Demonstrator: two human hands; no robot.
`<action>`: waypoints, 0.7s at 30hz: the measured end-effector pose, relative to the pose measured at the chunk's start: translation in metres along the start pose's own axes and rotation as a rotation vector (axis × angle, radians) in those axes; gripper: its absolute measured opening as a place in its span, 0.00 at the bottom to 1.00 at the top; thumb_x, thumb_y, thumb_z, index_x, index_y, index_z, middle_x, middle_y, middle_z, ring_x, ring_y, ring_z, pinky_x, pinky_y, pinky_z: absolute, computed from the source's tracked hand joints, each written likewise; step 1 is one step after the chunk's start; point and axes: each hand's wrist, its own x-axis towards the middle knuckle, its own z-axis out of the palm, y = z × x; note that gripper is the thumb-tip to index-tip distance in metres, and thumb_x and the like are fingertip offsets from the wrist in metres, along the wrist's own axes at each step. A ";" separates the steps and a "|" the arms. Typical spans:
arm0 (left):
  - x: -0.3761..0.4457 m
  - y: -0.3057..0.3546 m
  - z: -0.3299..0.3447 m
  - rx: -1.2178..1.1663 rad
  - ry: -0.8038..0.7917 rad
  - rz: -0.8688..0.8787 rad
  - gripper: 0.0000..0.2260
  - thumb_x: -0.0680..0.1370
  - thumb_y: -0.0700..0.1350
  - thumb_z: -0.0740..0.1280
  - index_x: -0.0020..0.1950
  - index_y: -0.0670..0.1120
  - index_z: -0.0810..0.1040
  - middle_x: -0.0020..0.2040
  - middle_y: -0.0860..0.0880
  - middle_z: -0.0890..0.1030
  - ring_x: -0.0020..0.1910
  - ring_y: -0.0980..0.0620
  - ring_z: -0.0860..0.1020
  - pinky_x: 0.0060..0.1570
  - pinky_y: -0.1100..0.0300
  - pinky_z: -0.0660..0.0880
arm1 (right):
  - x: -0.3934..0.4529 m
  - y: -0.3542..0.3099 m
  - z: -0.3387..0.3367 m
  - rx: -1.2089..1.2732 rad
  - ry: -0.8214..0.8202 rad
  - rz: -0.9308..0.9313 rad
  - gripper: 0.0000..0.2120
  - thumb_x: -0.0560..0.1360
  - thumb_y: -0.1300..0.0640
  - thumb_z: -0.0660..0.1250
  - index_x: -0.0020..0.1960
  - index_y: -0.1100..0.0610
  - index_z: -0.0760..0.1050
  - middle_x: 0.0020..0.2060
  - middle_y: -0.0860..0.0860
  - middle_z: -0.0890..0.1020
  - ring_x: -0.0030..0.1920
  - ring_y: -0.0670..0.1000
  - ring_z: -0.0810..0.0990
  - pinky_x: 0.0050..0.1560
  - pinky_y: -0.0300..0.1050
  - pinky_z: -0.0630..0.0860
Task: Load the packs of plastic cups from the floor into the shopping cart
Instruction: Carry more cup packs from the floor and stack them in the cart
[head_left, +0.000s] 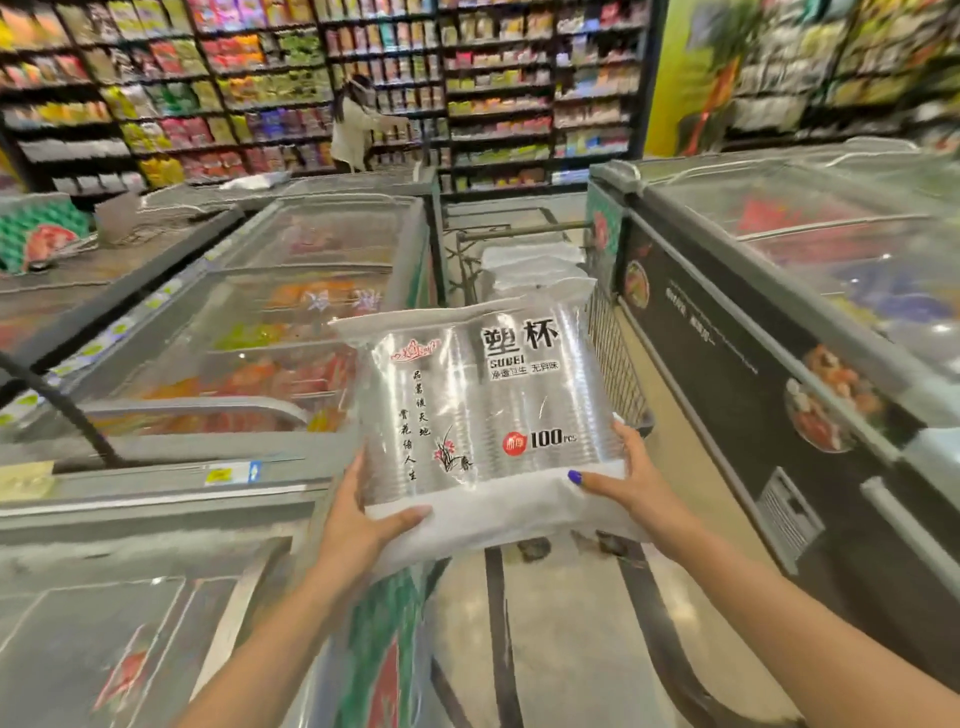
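I hold a clear pack of plastic cups (483, 410), printed with black characters and "100 pcs", in the air in front of me. My left hand (363, 519) grips its lower left corner, thumb on top. My right hand (623, 478) grips its lower right corner. Behind the pack stands the wire shopping cart (618, 364) in the aisle. Several more packs of cups (530, 270) lie stacked inside it. The pack hides most of the cart's near end.
Glass-topped chest freezers flank the aisle: one to the left (291, 322), one to the right (810, 291). A person (358, 124) stands at the far snack shelves (498, 93). The tiled floor (566, 639) stretches below my arms.
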 end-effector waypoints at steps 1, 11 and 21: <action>0.015 -0.003 0.013 -0.004 -0.006 -0.009 0.49 0.62 0.41 0.81 0.77 0.54 0.59 0.72 0.59 0.65 0.65 0.61 0.66 0.63 0.64 0.64 | 0.009 0.003 -0.009 0.000 0.022 0.014 0.51 0.56 0.42 0.82 0.72 0.42 0.61 0.62 0.45 0.77 0.59 0.50 0.79 0.62 0.53 0.76; 0.169 -0.022 0.135 0.095 -0.082 -0.069 0.48 0.65 0.44 0.80 0.78 0.53 0.56 0.75 0.55 0.62 0.72 0.54 0.63 0.68 0.58 0.60 | 0.166 0.021 -0.103 -0.122 0.078 0.029 0.48 0.65 0.46 0.79 0.76 0.48 0.55 0.67 0.47 0.74 0.64 0.50 0.76 0.66 0.50 0.72; 0.294 -0.044 0.229 0.130 -0.188 -0.241 0.53 0.59 0.52 0.81 0.78 0.56 0.55 0.76 0.54 0.62 0.73 0.50 0.64 0.72 0.47 0.62 | 0.302 0.058 -0.186 -0.141 -0.018 0.149 0.37 0.72 0.55 0.76 0.72 0.49 0.57 0.61 0.46 0.77 0.54 0.41 0.78 0.43 0.27 0.73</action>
